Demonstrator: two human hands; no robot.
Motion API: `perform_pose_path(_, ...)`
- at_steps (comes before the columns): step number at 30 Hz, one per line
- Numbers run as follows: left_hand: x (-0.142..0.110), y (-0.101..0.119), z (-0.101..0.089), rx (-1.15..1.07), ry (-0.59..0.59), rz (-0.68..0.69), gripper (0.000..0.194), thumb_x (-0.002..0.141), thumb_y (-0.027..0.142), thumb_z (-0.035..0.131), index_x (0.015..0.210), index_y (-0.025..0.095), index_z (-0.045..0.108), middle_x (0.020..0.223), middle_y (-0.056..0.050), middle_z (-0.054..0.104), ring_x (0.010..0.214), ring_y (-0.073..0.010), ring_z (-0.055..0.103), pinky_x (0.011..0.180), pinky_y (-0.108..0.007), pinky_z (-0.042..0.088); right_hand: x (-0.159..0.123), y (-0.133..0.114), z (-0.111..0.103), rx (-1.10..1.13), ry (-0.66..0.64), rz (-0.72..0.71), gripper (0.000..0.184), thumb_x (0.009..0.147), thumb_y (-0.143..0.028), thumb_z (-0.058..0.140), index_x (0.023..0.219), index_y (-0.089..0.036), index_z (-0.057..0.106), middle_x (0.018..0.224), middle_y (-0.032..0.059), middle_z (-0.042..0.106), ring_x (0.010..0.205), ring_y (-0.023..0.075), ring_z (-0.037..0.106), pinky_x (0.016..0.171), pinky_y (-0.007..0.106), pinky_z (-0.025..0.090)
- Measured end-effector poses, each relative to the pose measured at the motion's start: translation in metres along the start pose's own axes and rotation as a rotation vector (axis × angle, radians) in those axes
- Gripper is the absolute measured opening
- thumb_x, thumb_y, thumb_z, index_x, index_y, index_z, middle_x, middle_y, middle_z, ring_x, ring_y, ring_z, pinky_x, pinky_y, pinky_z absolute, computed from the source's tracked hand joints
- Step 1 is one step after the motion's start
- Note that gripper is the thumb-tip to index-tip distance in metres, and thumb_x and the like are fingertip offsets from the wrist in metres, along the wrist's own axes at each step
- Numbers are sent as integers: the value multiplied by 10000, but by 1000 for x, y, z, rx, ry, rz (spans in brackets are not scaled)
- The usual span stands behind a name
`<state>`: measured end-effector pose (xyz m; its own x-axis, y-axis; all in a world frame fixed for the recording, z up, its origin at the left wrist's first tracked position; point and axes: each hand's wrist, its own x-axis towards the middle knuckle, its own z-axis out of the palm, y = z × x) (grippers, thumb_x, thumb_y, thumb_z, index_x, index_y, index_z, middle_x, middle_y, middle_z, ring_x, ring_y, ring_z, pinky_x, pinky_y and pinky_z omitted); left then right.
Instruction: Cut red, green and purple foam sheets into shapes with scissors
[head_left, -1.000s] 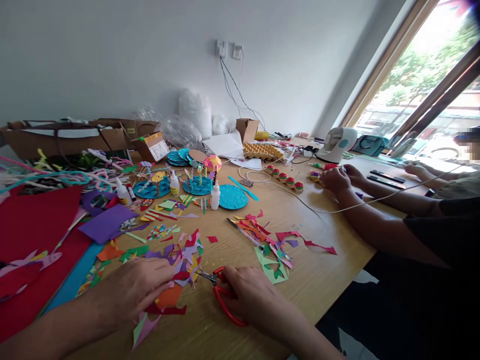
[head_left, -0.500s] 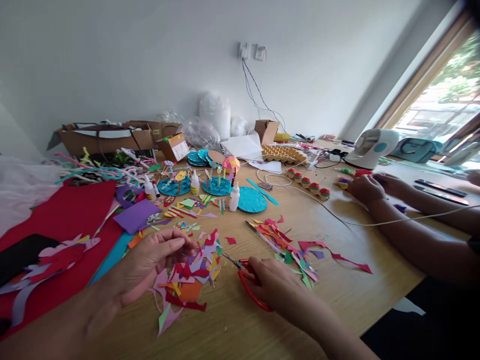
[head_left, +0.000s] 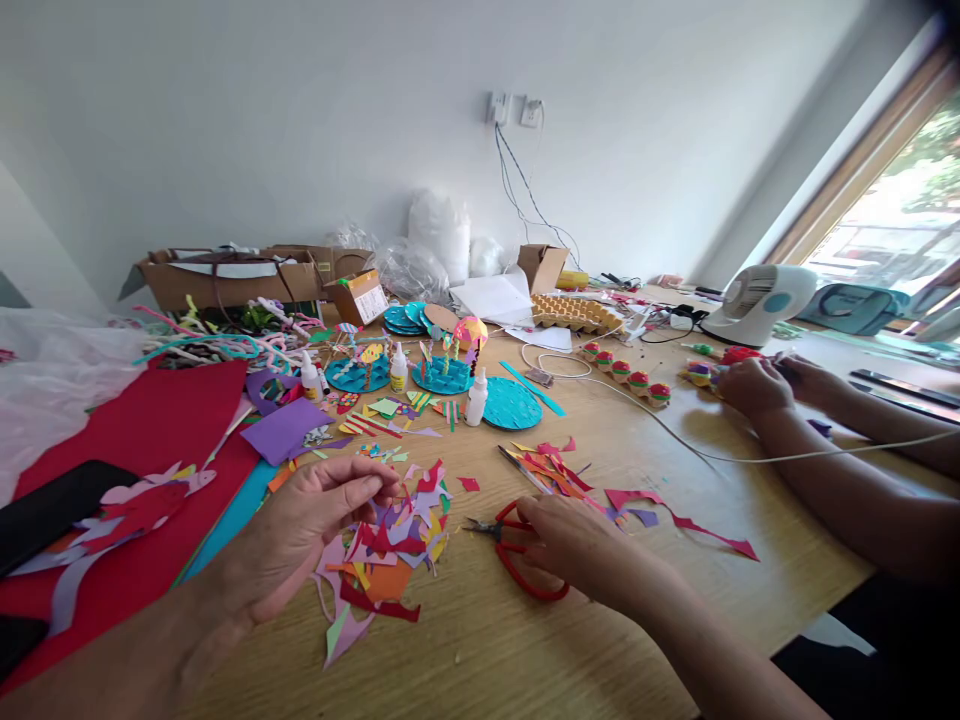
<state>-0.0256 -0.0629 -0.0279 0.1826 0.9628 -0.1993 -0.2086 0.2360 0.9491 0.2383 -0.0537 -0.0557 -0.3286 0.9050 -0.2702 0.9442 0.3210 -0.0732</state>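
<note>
Head view: the left hand (head_left: 315, 520) has come up off the heap of paper scraps (head_left: 390, 545), where it lay palm-down a second ago, and now hangs close over its left side, thumb uppermost and fingers curled to a narrow gap; whether a small bit of paper is pinched there, I cannot tell. The right hand (head_left: 574, 545) still grips the scissors (head_left: 498, 530) by their red handles, but the tips, which earlier reached the heap, now point at it across a strip of bare table (head_left: 480, 650). That hand also hides the near end of a second scrap heap (head_left: 551, 470). As I judge it, the scissors are not cutting anything at this instant, and only the left hand is busy with the paper. The first heap sits toward the table's near edge; the white glue bottle (head_left: 476, 402) and blue disc (head_left: 512, 402) stay farther back, toward the far edge, while a co-worker's hands (head_left: 754, 388) work toward the right edge.
</note>
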Motion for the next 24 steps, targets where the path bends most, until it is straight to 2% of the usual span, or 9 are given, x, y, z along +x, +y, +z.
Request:
perform_pose_path(4,-2,2,3,28,-2,8,58,637,224,723,672,189,692,682,21,658,689,-96,571,648,-185,456,0,-11,-11,15,108,-51,197,800,-300,536,837,-150,660,879,118,666,735,232,616,558,277,342)
perform_pose_path(8,-3,2,6,65,-28,60,101,632,243,725,618,181,647,626,38,601,616,-88,516,583,-188,431,-4,-38,-29,312,264,-227,182,834,-274,522,745,-173,644,708,25,646,637,129,559,549,220,333)
perform_pose_path(11,-2,-1,7,72,-42,101,113,676,277,697,623,188,652,646,34,603,650,-98,525,619,-199,443,0,-60,-39,560,311,-301,178,823,-233,533,697,-155,631,585,-19,582,503,71,458,481,183,300)
perform_pose_path(15,-2,-3,5,38,-36,105,157,775,337,600,775,224,709,787,4,667,757,-128,569,704,-233,472,13,-76,-42,782,359,-350,132,799,-147,520,728,-144,631,588,-30,564,522,64,450,478,159,314)
perform_pose_path(19,-4,-6,4,62,-12,98,188,776,329,597,903,252,713,894,-17,691,835,-160,586,735,-254,486,22,-80,-40,963,398,-360,147,809,-186,517,720,-137,622,629,-11,595,571,81,503,499,167,352)
perform_pose_path(24,-8,-8,4,183,-21,135,261,800,355,558,1034,311,666,990,1,690,899,-181,603,768,-275,504,23,-83,-40,986,474,-340,164,808,-179,528,707,-138,651,627,-3,626,571,86,521,524,177,380)
